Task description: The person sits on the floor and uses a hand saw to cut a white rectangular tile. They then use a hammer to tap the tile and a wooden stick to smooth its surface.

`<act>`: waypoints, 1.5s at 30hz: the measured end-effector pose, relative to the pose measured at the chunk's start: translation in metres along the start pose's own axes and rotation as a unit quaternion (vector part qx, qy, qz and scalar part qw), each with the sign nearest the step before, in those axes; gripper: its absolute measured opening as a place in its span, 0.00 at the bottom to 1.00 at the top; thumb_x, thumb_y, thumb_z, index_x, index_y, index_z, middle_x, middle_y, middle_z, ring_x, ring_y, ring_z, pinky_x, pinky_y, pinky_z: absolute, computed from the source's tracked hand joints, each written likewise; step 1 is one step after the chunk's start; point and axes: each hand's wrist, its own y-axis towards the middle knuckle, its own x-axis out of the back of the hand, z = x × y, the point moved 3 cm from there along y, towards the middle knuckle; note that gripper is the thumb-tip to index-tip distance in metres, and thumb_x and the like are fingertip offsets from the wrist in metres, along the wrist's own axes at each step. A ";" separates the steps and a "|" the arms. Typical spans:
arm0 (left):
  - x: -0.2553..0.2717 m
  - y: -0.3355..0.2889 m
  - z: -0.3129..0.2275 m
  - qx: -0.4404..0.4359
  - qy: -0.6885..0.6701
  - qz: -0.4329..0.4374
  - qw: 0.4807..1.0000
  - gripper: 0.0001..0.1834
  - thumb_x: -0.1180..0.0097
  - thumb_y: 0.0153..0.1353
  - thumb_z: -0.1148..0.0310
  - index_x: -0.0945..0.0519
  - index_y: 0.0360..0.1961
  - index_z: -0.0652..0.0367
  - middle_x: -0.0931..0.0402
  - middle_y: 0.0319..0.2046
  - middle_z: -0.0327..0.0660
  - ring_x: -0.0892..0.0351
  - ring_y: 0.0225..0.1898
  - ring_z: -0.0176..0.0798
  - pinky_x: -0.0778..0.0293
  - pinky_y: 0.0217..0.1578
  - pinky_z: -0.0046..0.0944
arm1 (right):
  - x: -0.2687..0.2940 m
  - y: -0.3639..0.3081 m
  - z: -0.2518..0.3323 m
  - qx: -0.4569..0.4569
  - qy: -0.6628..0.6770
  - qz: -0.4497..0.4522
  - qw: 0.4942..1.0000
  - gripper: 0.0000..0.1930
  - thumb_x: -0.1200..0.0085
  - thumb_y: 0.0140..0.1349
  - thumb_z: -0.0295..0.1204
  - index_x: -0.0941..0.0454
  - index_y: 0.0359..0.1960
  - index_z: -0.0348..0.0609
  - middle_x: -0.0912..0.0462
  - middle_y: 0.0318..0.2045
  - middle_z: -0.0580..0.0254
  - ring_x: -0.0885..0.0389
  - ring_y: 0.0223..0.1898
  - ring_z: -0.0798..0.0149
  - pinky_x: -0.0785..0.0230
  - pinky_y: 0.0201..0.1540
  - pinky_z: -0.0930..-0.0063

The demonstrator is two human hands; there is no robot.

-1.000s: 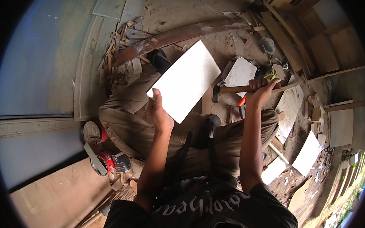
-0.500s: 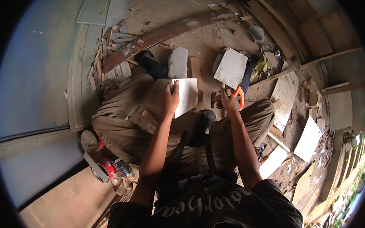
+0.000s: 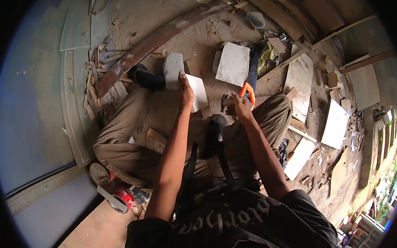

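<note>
My left hand (image 3: pixel 186 94) holds a flat white board piece (image 3: pixel 198 92) by its left edge, with the fingers lying along it. My right hand (image 3: pixel 241 105) is closed at the orange loop-shaped handle (image 3: pixel 249 93) of a tool; the rest of that tool is hidden. Beyond my left hand stands a rough whitish block (image 3: pixel 174 67). A second pale slab (image 3: pixel 233 64) lies beyond my right hand, leaning on another block beside my lower right leg. Both legs are spread, with my knees bent out to either side.
A long reddish-brown beam (image 3: pixel 151 46) crosses the floor ahead, with wood scraps (image 3: pixel 92 86) at its left end. White board pieces (image 3: pixel 336 124) lie to the right. Red-labelled cans (image 3: pixel 124 198) stand at the lower left by the blue panel (image 3: pixel 38 109).
The whole view has shifted and turned slightly. My left hand has moved up along the white board's edge, and the board has come nearer the whitish block. My right hand stays by the orange handle.
</note>
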 end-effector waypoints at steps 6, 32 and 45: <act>0.005 0.001 -0.012 0.031 0.005 0.070 0.997 0.25 0.69 0.73 0.54 0.34 0.61 0.57 0.32 0.58 0.54 0.35 0.61 0.55 0.38 0.59 0.44 | -0.018 -0.138 0.056 0.071 0.241 0.149 0.956 0.12 0.50 0.68 0.38 0.28 0.42 0.41 0.23 0.37 0.57 0.19 0.39 0.61 0.22 0.43 0.66; -0.010 -0.024 -0.018 0.028 -0.086 0.014 0.996 0.21 0.68 0.73 0.54 0.33 0.52 0.59 0.29 0.43 0.49 0.29 0.44 0.45 0.33 0.48 0.41 | -0.065 -0.137 -0.025 0.267 -0.293 0.035 0.917 0.27 0.54 0.70 0.33 0.44 0.66 0.33 0.22 0.38 0.53 0.22 0.35 0.63 0.29 0.39 0.72; 0.010 -0.012 0.009 0.037 -0.013 -0.016 0.999 0.23 0.70 0.73 0.54 0.34 0.54 0.62 0.32 0.51 0.55 0.32 0.54 0.56 0.38 0.54 0.47 | -0.045 -0.112 -0.041 -0.226 0.259 0.076 0.936 0.13 0.60 0.71 0.36 0.34 0.49 0.41 0.35 0.25 0.71 0.40 0.19 0.77 0.46 0.18 0.84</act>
